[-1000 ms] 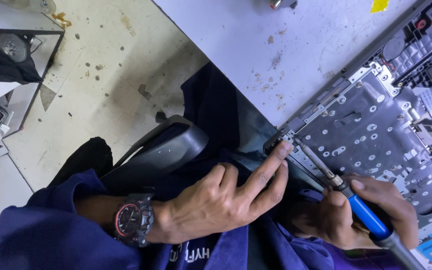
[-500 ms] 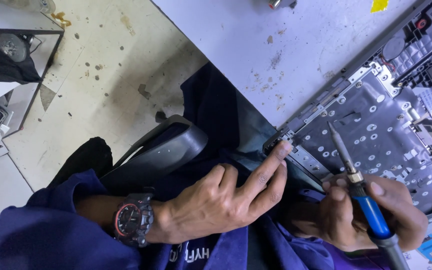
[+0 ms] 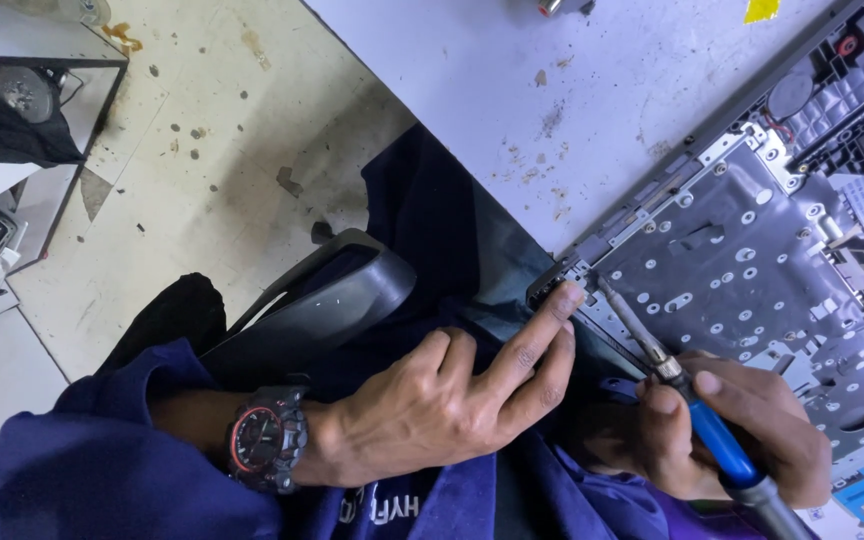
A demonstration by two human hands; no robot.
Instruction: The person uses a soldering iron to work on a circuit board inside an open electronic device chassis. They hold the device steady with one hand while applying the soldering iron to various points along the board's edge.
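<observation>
Floor tiles, stained, lay far left. My left hand [image 3: 432, 410] (watch [image 3: 267, 440] on its wrist) had two fingers stretched out, holding nothing, tips pressing the laptop chassis [image 3: 752, 280] corner at the table [image 3: 572, 80] edge. My right hand [image 3: 742, 430] was wrapped around a blue-handled screwdriver [image 3: 682, 400], tip at that corner. Many screw holes remained, I judged. A yellow sticker [image 3: 762, 10] sat top right.

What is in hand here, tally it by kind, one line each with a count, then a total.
Bare hands: 2, left hand steadying the case corner, right hand gripping the tool
Blue-handled metal screwdriver: 1
Opened grey laptop case with perforated metal plate: 1
Black and red wristwatch: 1
Total: 5
</observation>
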